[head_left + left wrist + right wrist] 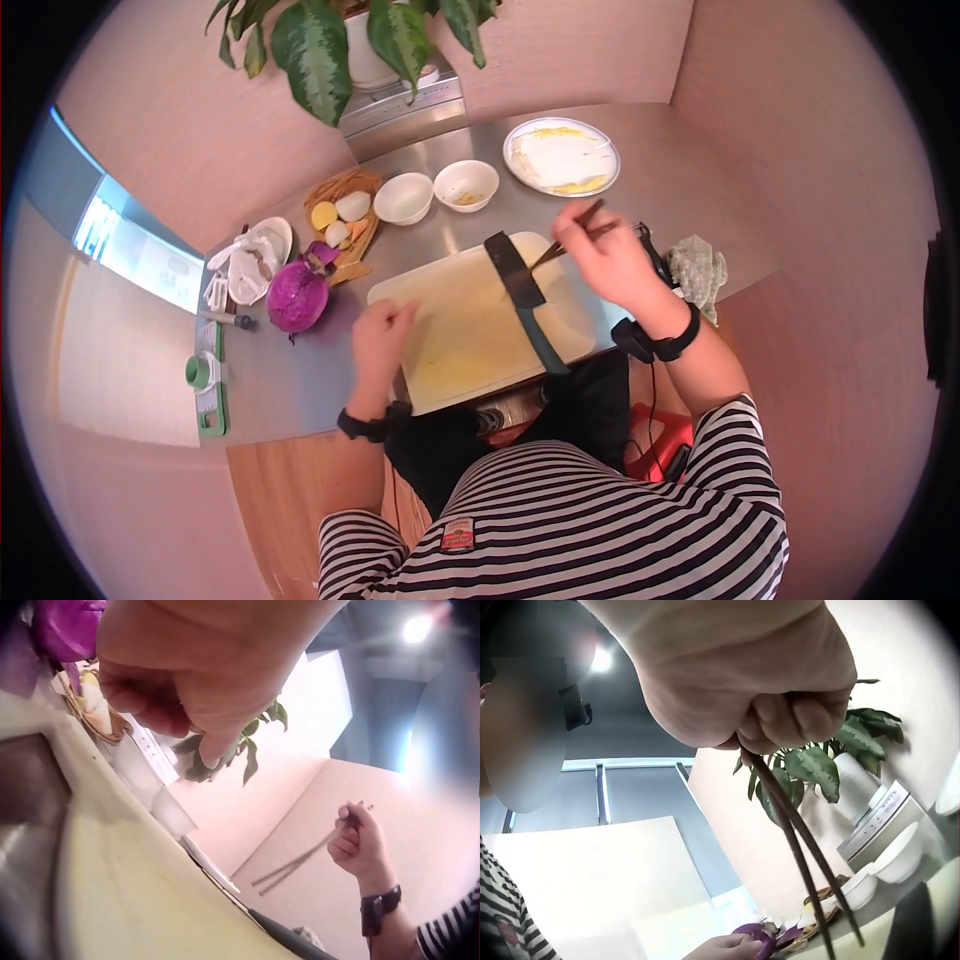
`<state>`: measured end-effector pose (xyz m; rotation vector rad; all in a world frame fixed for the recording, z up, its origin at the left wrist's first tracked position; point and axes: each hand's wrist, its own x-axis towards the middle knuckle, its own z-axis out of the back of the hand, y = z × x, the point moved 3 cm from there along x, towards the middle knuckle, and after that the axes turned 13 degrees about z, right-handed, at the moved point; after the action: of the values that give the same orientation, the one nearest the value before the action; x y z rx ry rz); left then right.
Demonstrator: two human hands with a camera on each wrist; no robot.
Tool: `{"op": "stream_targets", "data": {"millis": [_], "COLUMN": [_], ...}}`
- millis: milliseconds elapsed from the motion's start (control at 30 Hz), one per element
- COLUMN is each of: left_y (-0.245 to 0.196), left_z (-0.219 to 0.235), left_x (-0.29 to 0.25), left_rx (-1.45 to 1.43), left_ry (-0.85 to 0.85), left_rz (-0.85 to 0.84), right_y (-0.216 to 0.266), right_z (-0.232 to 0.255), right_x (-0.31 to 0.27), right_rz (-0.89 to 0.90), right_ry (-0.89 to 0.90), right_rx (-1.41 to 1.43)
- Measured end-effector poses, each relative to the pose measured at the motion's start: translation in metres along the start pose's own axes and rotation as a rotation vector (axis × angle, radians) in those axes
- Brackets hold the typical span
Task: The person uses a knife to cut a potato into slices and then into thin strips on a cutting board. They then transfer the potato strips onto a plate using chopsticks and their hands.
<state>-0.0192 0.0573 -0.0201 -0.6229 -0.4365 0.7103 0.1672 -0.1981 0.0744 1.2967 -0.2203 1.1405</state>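
Note:
My right hand [610, 262] grips a pair of dark chopsticks [799, 844], fingers folded round their upper ends and tips pointing down over the cutting board. A cleaver [515, 270] with a dark blade and green handle lies across the right part of the pale cutting board [455, 320]. Yellowish wet marks show on the board. My left hand [380, 338] hovers at the board's left edge with its fingers loosely curled and nothing in them. In the left wrist view, the left thumb [214, 746] points down, apart from the bent fingers.
A purple cabbage [298, 297] sits left of the board, beside a basket [327, 190] of cut vegetables. Behind stand two white bowls [404, 199] and a plate [560, 187] with yellow residue. A cloth [697, 272] lies at the right, a green slicer [211, 390] at the left.

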Motion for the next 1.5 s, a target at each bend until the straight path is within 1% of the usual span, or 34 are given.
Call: {"op": "stream_targets", "data": {"millis": [33, 67, 100, 133, 167, 200, 233, 267, 300, 333, 400, 433, 500, 533, 600, 633, 667, 700, 767, 800, 867, 900, 967, 1033, 1133, 1267, 1367, 1467, 1500], "left_y": [0.01, 0.022, 0.033, 0.043, 0.053, 0.059, 0.056, 0.056, 0.056, 0.062, 0.077, 0.083, 0.095, 0.095, 0.094, 0.093, 0.097, 0.098, 0.1, 0.103, 0.11, 0.11, 0.109, 0.107, 0.103, 0.099, 0.1, 0.098, 0.099], "left_z": [0.002, 0.005, 0.006, 0.006, 0.004, 0.002, 0.001, 0.001, -0.001, -0.003, -0.006, -0.006, -0.008, -0.008, -0.002, 0.0, 0.001, 0.002, 0.005, 0.005, 0.007, 0.007, 0.01, 0.01, 0.012, 0.013, 0.013, 0.013, 0.014], "left_x": [0.005, 0.009, 0.013, 0.015, 0.018, 0.017, 0.014, 0.01, 0.005, 0.003, 0.002, 0.002, 0.001, 0.0, -0.002, -0.003, -0.003, -0.003, -0.001, -0.002, -0.002, -0.002, -0.001, -0.003, -0.004, -0.004, -0.005, -0.004, -0.004], "left_rx": [-0.002, -0.026, -0.047, -0.042, -0.2, -0.357, -0.351, -0.495, -0.638, -0.631, -0.611, -0.61, -0.715, -0.737, -0.751, -0.761, -0.77, -0.773, -0.884, -0.886, -1.146, -1.145, -1.245, -1.217, -1.207, -1.206, -1.208, -1.22, -1.224], "left_ry": [0.009, 0.032, 0.055, 0.064, 0.124, 0.185, 0.192, 0.248, 0.304, 0.312, 0.281, 0.289, 0.258, 0.213, 0.211, 0.205, 0.18, 0.181, 0.161, 0.164, 0.11, 0.113, 0.076, 0.08, 0.097, 0.111, 0.124, 0.119, 0.114], "left_rz": [-0.014, 0.055, 0.128, 0.117, 0.168, 0.221, 0.215, 0.286, 0.359, 0.358, 0.27, 0.27, 0.289, 0.293, 0.31, 0.315, 0.343, 0.349, 0.378, 0.382, 0.396, 0.398, 0.409, 0.407, 0.396, 0.376, 0.377, 0.381, 0.383], "right_y": [-0.004, 0.002, 0.0, 0.0, 0.001, 0.006, 0.013, 0.016, 0.016, 0.016, 0.006, 0.004, -0.004, -0.022, -0.039, -0.05, -0.064, -0.084, -0.132, -0.155, -0.182, -0.193, -0.217, -0.232, -0.247, -0.263, -0.267, -0.259, -0.26], "right_z": [-0.004, -0.007, -0.018, -0.028, -0.036, -0.038, -0.04, -0.043, -0.045, -0.048, -0.056, -0.052, -0.042, -0.038, 0.0, 0.023, 0.041, 0.063, 0.096, 0.109, 0.124, 0.13, 0.134, 0.133, 0.129, 0.123, 0.121, 0.112, 0.108], "right_x": [-0.001, 0.002, 0.0, 0.001, 0.001, 0.005, 0.01, 0.012, 0.013, 0.014, 0.009, 0.01, 0.015, 0.015, 0.039, 0.055, 0.066, 0.076, 0.094, 0.1, 0.11, 0.113, 0.119, 0.123, 0.128, 0.13, 0.133, 0.135, 0.136], "right_rz": [-0.111, -0.143, -0.068, 0.02, 0.106, 0.099, 0.014, -0.071, -0.077, -0.054, -0.016, -0.024, -0.166, -0.331, -0.061, -0.203, -0.263, -0.391, -0.339, -0.326, -0.353, -0.379, -0.417, -0.421, -0.436, -0.445, -0.437, -0.396, -0.387], "right_ry": [0.032, 0.227, 0.233, 0.27, 0.308, 0.298, 0.388, 0.478, 0.472, 0.523, 0.614, 0.611, 0.695, 0.589, 0.298, 0.289, 0.15, 0.108, 0.005, -0.035, -0.044, -0.055, -0.026, 0.019, -0.024, 0.018, 0.001, -0.017, -0.019], "right_rx": [0.1, 0.02, -0.001, -0.067, -0.133, -0.136, -0.129, -0.119, -0.118, -0.103, -0.114, -0.116, 0.046, 0.237, 0.143, -0.01, -0.009, -0.114, -0.276, -0.345, -0.385, -0.422, -0.472, -0.537, -0.469, -0.51, -0.52, -0.517, -0.475]}}
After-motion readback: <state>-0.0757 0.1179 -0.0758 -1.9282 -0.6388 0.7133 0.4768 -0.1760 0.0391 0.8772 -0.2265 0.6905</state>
